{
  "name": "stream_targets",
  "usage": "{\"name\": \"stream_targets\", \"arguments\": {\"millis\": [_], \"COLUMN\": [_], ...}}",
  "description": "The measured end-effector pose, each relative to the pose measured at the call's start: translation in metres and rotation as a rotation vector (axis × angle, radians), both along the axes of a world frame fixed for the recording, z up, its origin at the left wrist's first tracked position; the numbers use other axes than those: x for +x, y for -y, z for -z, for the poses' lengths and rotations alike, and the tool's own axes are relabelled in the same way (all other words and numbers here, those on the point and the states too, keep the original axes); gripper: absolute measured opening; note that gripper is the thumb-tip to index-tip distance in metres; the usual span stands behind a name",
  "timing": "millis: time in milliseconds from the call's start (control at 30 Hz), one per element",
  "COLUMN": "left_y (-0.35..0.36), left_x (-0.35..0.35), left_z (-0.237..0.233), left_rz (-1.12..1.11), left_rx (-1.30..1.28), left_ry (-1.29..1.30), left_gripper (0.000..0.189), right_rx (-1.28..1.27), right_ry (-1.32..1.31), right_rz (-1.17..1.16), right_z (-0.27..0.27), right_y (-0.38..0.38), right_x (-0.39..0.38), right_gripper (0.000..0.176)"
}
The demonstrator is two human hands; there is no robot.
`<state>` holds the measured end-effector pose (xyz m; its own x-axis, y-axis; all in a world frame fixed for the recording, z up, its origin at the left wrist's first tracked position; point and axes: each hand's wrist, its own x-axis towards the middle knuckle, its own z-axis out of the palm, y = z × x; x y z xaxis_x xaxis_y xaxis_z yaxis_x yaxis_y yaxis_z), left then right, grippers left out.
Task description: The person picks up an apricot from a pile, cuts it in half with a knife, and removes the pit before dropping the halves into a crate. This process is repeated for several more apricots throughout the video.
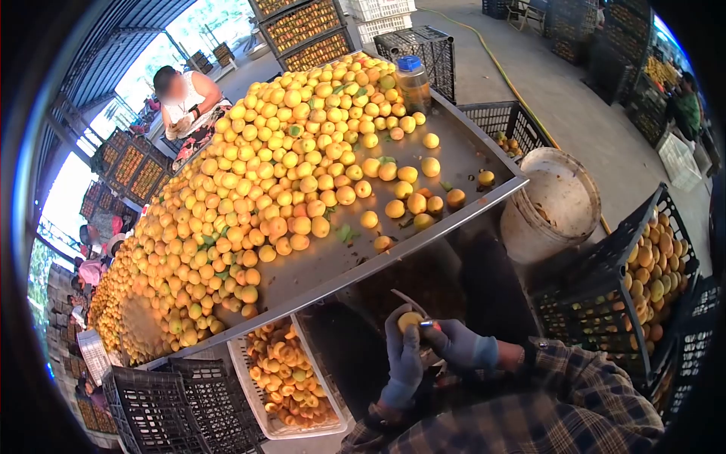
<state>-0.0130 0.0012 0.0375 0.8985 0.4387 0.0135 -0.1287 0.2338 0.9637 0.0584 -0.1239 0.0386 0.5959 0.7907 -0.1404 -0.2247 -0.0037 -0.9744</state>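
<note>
In a blue-grey glove, my left hand (pixel 404 362) is closed around a yellow apricot (pixel 409 321) just in front of my body. My right hand (pixel 463 344), gloved the same way, grips a knife (pixel 411 303) whose thin blade points up and to the left, close over the apricot. Most of the knife's handle is hidden in the fingers. Beyond both hands runs the edge of a metal table (pixel 344 274) carrying a large heap of apricots (pixel 295 163). To my left, below the table edge, a white crate (pixel 240 371) contains halved apricots (pixel 291 378).
A whitish bucket (pixel 541 219) stands right of the table. Black crates, one full of fruit (pixel 654 261), are at my right; black crates (pixel 178 405) sit at lower left. A blue-lidded jar (pixel 413 83) rests on the table's far corner. A person (pixel 189 102) works across the heap.
</note>
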Motion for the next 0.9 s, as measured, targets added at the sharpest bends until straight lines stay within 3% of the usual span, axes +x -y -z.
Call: {"name": "stream_targets", "arguments": {"millis": [33,100,133,200,333,400,433,500,600,633,733,900], "left_y": [-0.001,-0.001,-0.001,0.001,-0.001,-0.004,-0.005,-0.005,-0.003,-0.002,-0.002,0.005], "left_x": [-0.001,-0.005,-0.006,-0.002,0.005,0.004,0.003,0.003,0.004,0.004,0.004,0.003], "left_z": [0.001,0.005,0.013,0.029,0.021,0.001,-0.001,-0.003,-0.007,-0.005,-0.001,-0.002], "left_rz": [-0.001,-0.06,-0.063,-0.147,-0.156,0.036,0.038,0.115,0.134,0.137,0.17,0.183], "left_rx": [0.002,0.021,0.026,-0.05,-0.235,-0.538,-0.533,-0.539,-0.647,-0.647,-0.676,-0.752], "left_ry": [0.001,-0.089,-0.087,-0.082,-0.111,-0.032,-0.033,0.023,0.031,0.032,0.042,0.051], "left_gripper": [0.034,0.032,0.032,0.03,0.032,0.037,0.037,0.039,0.042,0.042,0.043,0.043], "right_rx": [0.002,-0.572,-0.567,-0.716,-0.641,-0.261,-0.256,-0.076,-0.16,-0.223,-0.278,-0.281], "right_ry": [0.001,0.519,0.522,0.805,0.915,0.359,0.358,0.085,-0.121,0.054,-0.089,-0.041], "right_rz": [-0.001,-0.151,-0.152,-0.137,0.035,0.281,0.283,0.129,0.015,-0.045,-0.056,-0.053], "right_z": [-0.004,-0.015,-0.014,-0.007,0.014,0.016,0.019,0.019,-0.023,-0.012,-0.033,-0.02], "right_y": [0.0,0.0,-0.001,-0.001,0.004,0.007,0.011,0.02,0.032,0.035,0.035,0.032], "right_x": [0.004,0.012,0.012,0.014,0.018,0.016,0.012,0.004,-0.004,-0.002,-0.004,-0.008], "right_gripper": [0.041,0.036,0.036,0.035,0.036,0.04,0.04,0.045,0.049,0.053,0.055,0.053]}}
